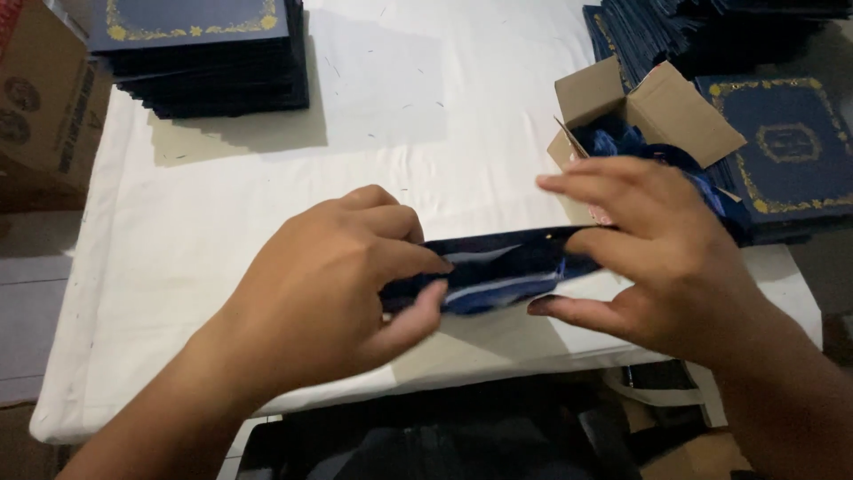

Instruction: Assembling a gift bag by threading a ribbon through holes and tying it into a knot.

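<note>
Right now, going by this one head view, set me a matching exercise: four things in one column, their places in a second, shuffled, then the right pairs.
Things:
1. dark blue folded piece
2. small cardboard box
3. stack of dark blue covers
4. large brown carton

Places:
A. off the table's far left edge
B. on the white table, far left
C. pinched between the left hand and the right hand
D. open on the right, blue ribbon inside

Pairs: 1-C, 2-D, 3-B, 4-A
</note>
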